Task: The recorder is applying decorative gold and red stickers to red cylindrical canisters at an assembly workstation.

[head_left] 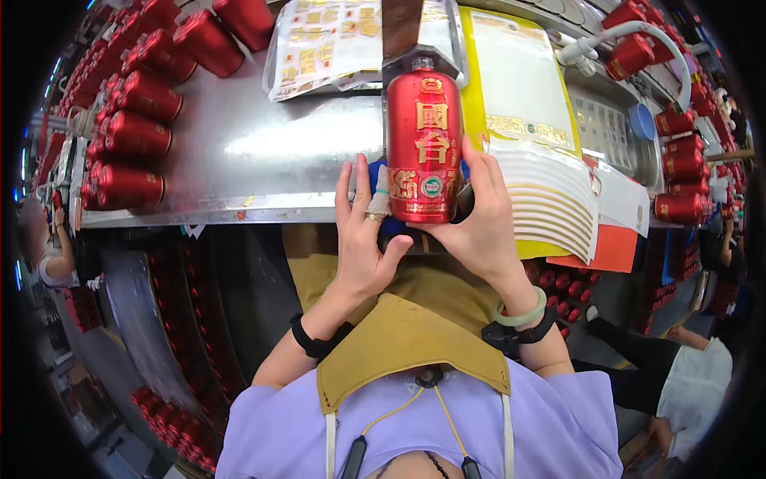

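A glossy red bottle [427, 148] with raised gold lettering and a small green-and-white round emblem lies in front of me, its neck pointing away. My right hand [483, 211] grips its lower right side, thumb at the base and fingers along the edge. On the other side, my left hand [365, 227] has its fingers stretched apart and the thumb spread. A pale finger cot [383, 185] covers one of its fingertips, close to the bottle's lower left edge. I cannot tell whether that finger touches the bottle. Blue material shows partly behind the bottle.
Similar red bottles [140, 134] lie along the left of the metal worktop [255, 152]. A sheet of gold labels [327, 40] is at the back. To the right are stacked white sheets [550, 191], a yellow-edged board [519, 72], a blue cup [641, 121] and a curved white pipe [638, 28].
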The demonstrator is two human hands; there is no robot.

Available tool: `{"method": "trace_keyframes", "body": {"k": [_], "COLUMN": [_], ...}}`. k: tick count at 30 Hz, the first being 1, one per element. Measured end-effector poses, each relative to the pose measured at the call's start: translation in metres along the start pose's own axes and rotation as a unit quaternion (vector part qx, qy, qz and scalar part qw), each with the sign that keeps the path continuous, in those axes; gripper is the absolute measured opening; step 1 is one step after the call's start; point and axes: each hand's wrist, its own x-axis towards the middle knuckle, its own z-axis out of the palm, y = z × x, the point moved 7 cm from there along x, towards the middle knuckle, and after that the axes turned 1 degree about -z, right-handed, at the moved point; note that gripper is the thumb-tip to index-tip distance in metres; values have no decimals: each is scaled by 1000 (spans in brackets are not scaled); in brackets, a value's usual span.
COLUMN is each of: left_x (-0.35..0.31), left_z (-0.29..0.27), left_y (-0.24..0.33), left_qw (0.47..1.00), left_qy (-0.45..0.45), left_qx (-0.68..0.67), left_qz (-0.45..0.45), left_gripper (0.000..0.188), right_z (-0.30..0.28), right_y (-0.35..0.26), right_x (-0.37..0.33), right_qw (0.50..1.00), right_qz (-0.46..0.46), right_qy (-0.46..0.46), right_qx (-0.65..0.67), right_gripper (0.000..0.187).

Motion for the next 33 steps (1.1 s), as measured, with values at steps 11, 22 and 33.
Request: {"method": "trace_keyframes", "body": {"k": [11,22,33], "left_x": [33,23,15], "left_z": [-14,-7,-3], "left_y": [35,15,4], "left_qw": [994,998,998], "left_qy": [98,48,46], "left_qx": [12,-39,5], "left_qz": [48,20,41], "left_gripper": [82,77,68], "right_z": [-26,-3,19], "right_y": [-12,58,48], "right_x": [4,-3,-5], "right_qw": [999,899,912], "right_qz": [-18,283,289], "right_qy": [-5,-47,-81], "right_qx": [35,331,279], "right_gripper": [82,71,90]}}
